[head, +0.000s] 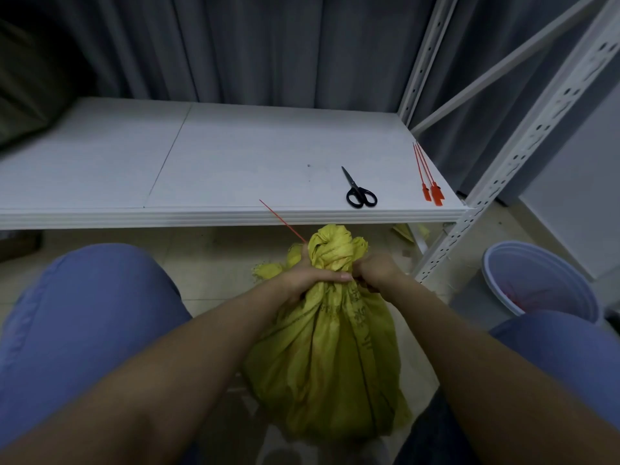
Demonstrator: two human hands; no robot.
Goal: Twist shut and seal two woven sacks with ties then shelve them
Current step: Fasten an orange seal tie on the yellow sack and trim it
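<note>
Yellow sack (332, 357) on floor between knees, left hand (307, 280) fingers clamped on twisted neck, right hand (375, 271) fingers closed at red tie (281, 221): keep twist tight, cinch tie low and snug under the bunch before shelving.

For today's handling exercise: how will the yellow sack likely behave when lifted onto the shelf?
The yellow sack will probably sag and shift, since its woven cloth creases in soft folds. Its rounded, bulging belly suggests some weight. The twisted neck held by the left hand and right hand should make a firm handle.
</note>
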